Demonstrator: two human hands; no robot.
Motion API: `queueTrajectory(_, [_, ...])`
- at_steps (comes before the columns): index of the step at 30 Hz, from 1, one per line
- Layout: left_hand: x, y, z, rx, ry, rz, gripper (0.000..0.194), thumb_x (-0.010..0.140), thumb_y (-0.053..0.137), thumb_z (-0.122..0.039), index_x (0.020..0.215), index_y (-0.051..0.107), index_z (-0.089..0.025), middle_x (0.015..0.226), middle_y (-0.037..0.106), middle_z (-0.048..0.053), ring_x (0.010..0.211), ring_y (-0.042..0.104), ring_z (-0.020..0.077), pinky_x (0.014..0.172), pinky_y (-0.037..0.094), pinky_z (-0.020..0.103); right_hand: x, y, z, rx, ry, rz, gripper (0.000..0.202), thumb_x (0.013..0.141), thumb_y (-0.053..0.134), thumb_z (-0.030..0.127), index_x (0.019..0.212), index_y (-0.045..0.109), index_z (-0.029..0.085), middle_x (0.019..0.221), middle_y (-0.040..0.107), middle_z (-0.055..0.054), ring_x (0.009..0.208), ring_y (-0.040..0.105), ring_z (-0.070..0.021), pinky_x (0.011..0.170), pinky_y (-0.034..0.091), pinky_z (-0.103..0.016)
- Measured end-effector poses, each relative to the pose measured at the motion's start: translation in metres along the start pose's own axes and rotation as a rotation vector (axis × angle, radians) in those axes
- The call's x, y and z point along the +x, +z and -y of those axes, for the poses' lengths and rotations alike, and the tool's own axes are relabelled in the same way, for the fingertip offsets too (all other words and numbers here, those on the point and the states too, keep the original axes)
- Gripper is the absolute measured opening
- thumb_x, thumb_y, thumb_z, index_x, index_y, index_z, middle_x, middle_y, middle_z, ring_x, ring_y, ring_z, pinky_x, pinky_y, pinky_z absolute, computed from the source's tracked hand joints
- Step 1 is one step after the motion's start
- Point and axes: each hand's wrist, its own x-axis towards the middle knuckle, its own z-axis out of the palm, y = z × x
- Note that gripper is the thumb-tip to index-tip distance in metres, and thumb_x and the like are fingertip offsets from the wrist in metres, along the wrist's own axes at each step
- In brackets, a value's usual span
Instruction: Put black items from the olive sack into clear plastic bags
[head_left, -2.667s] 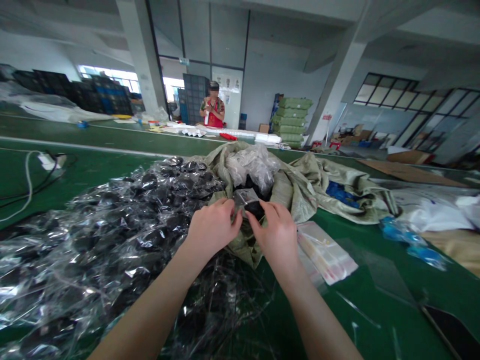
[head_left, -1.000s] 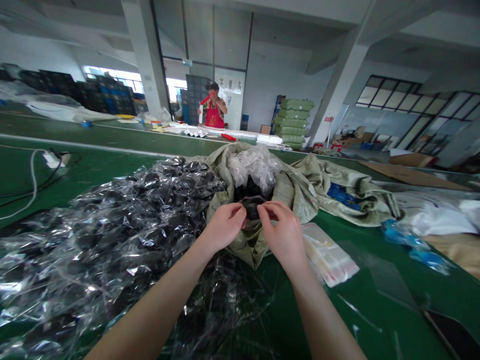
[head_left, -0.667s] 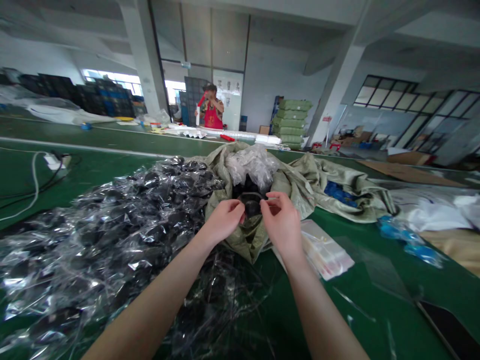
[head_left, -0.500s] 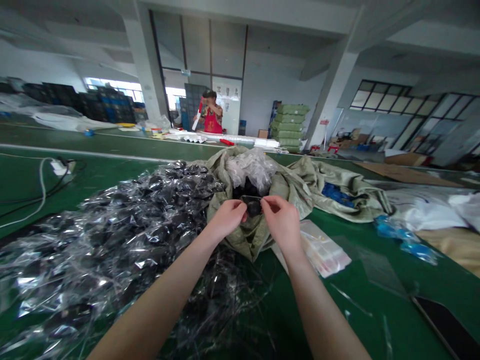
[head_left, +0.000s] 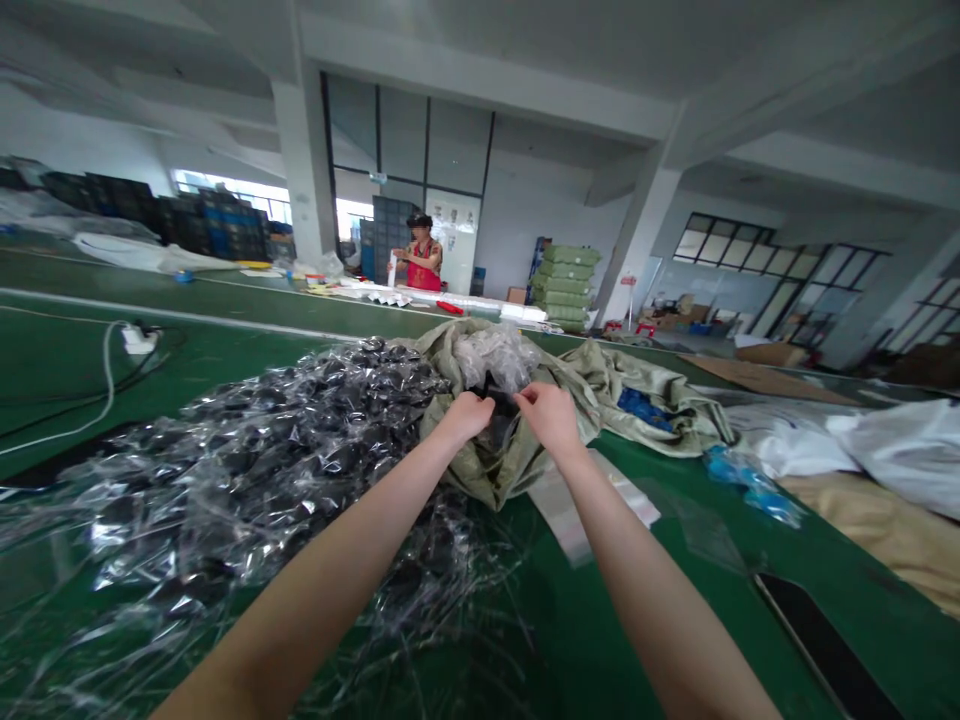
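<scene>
Over the mouth of an olive woven sack (head_left: 487, 478), both my hands are closed in pinches. My left hand (head_left: 471, 413) and my right hand (head_left: 551, 415) hold the edges of a small clear plastic bag (head_left: 499, 432) between them. Something dark shows in or behind the bag; its outline is blurred. Crumpled translucent plastic (head_left: 499, 355) lines the sack's far rim, and dark items sit inside, mostly hidden. To the left spreads a large heap of black pieces in clear bags (head_left: 322, 430). Beneath my right forearm lies a stack of flat clear bags (head_left: 574, 515).
A phone (head_left: 821, 640) lies at the right on the green table (head_left: 600, 640). Another olive sack (head_left: 664, 400) holds blue items, with blue bagged pieces (head_left: 754, 485) nearby. A white plug and cable (head_left: 139, 340) lie at left. Across the tables stands a person in a red apron (head_left: 424, 265).
The view has tilted up and shifted slightly. My hands stay close together at the sack; the round black piece seen between them earlier is now less distinct. The person opposite has lowered a white strip.
</scene>
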Motion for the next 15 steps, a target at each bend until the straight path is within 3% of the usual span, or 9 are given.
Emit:
queueTrajectory(3, [-0.005, -0.007, -0.007, 0.089, -0.005, -0.044, 0.028, 0.077, 0.052, -0.030, 0.056, 0.062, -0.016, 0.058, 0.065, 0.012, 0.068, 0.066, 0.0251, 0.063, 0.043, 0.030, -0.002, -0.002, -0.001, 0.055, 0.035, -0.007, 0.018, 0.085, 0.061, 0.029, 0.080, 0.075, 0.020, 0.083, 0.076, -0.006, 0.077, 0.069, -0.0187, 0.073, 0.047, -0.026])
queueTrajectory(7, [-0.009, -0.013, -0.013, 0.162, 0.016, -0.109, 0.032, 0.081, 0.048, -0.033, 0.071, 0.070, -0.011, 0.082, 0.072, 0.021, 0.090, 0.068, 0.0307, 0.075, 0.046, 0.032, -0.001, -0.007, 0.002, 0.113, 0.034, -0.012, 0.018, 0.083, 0.062, 0.031, 0.079, 0.076, 0.020, 0.080, 0.076, -0.005, 0.076, 0.069, -0.0177, 0.072, 0.047, -0.025])
queueTrajectory(10, [-0.008, -0.012, -0.014, 0.186, 0.022, -0.110, 0.034, 0.081, 0.050, -0.036, 0.078, 0.071, -0.009, 0.090, 0.072, 0.023, 0.093, 0.068, 0.0318, 0.076, 0.047, 0.032, 0.000, -0.011, 0.008, 0.139, 0.023, -0.020, 0.019, 0.083, 0.062, 0.031, 0.079, 0.076, 0.019, 0.078, 0.076, -0.005, 0.073, 0.069, -0.0172, 0.071, 0.047, -0.024])
queueTrajectory(15, [-0.004, -0.009, -0.018, 0.171, 0.015, -0.074, 0.034, 0.079, 0.052, -0.036, 0.077, 0.071, -0.008, 0.087, 0.072, 0.023, 0.094, 0.068, 0.0323, 0.075, 0.048, 0.032, 0.001, -0.014, 0.012, 0.090, -0.006, 0.000, 0.018, 0.082, 0.062, 0.028, 0.078, 0.076, 0.018, 0.078, 0.075, -0.006, 0.074, 0.069, -0.0182, 0.070, 0.046, -0.025])
